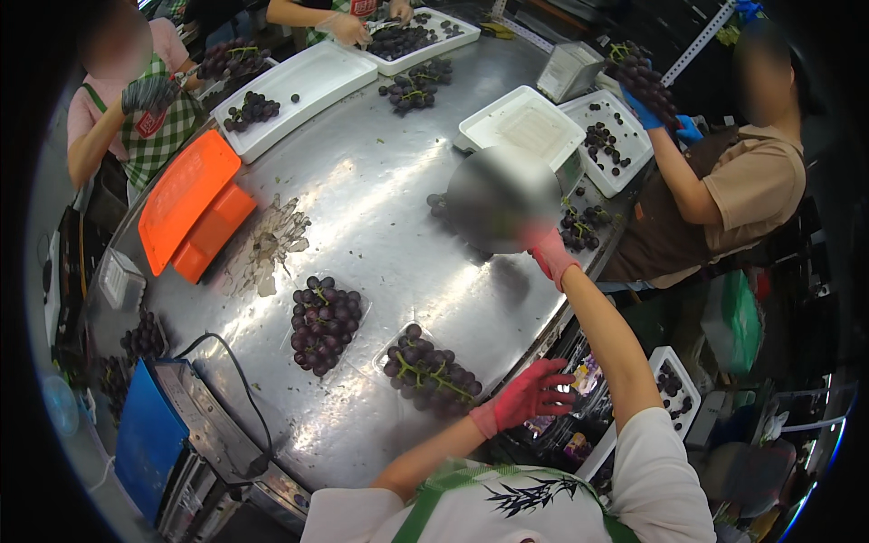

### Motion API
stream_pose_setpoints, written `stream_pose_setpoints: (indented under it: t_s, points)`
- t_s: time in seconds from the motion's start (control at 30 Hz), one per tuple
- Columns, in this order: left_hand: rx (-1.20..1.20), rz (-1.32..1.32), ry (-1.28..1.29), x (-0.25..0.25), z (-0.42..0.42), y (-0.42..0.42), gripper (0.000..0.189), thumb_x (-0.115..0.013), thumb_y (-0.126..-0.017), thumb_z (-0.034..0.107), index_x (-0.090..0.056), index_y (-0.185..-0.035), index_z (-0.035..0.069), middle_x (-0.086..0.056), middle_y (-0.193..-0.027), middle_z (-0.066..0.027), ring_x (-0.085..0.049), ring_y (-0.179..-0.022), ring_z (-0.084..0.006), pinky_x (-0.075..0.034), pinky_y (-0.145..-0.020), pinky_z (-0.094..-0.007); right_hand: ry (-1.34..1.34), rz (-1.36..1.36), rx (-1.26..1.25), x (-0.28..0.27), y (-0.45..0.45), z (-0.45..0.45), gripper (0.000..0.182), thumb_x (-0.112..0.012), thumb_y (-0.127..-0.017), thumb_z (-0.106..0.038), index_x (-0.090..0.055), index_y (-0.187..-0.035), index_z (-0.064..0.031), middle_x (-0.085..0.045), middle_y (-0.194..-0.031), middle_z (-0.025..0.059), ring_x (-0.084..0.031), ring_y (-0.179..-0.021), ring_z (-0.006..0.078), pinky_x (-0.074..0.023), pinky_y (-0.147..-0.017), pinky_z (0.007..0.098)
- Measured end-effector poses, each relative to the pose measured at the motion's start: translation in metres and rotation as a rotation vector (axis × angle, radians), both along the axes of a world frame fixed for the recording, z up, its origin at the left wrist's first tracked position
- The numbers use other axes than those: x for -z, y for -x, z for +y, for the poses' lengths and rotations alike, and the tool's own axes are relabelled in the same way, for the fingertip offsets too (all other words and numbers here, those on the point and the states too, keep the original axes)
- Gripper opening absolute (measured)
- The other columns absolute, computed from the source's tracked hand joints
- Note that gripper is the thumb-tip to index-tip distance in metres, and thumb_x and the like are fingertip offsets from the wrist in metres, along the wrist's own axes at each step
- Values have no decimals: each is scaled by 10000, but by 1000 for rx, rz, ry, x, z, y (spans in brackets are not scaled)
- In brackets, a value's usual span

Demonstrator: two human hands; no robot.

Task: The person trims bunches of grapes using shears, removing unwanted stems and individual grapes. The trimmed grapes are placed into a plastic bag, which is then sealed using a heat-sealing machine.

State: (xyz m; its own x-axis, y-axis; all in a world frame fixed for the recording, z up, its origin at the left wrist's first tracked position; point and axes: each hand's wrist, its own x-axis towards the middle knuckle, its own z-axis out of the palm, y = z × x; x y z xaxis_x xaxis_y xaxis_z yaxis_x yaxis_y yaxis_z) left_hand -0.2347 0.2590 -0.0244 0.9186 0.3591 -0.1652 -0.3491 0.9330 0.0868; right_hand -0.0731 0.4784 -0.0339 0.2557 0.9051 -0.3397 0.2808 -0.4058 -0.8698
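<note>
My left hand [523, 397], in a pink-red glove, is held with spread fingers and nothing in it, at the table's near edge. Just left of it a bunch of dark grapes [431, 370] with green stems lies in a clear plastic tray. A second dark bunch [326, 326] lies on another clear tray further left. My right hand [551, 254], in a like glove, reaches far over the table. A round blur hides its fingers and whatever is at them. Grapes [438, 203] show at the blur's left edge, and a bunch [585, 227] lies to its right.
The metal table [380, 224] holds an orange scale [193, 203] at left, white trays [299, 95] with grapes at the back, and an upturned-looking white container [523, 125]. A blue-topped machine [146, 441] with a black cable stands near left. Several co-workers handle grapes around the table.
</note>
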Motion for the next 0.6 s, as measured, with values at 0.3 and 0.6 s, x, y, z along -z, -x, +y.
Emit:
stream_pose_setpoints:
  t_s: [0.3,0.6]
  points:
    - [172,80,-192,-14,-33,-18,533,-450,-951,409,-333,-1392,133,-490,-1270,-61,-551,-1049,-212,-462,-938,-376,38,-5,-72,-35,-47,-185,279,-596,-854,-255,-642,-912,14,-607,-729,23,-525,-675,90,-416,-623,243]
    - [301,189,-267,-20,-82,-43,535,-465,-951,395,-345,-1396,123,-494,-1282,-100,-537,-1083,-230,-434,-970,-386,-160,-421,549,-49,-88,-459,234,-590,-869,-134,-587,-1063,-3,-623,-924,99,-591,-842,159,-464,-747,289]
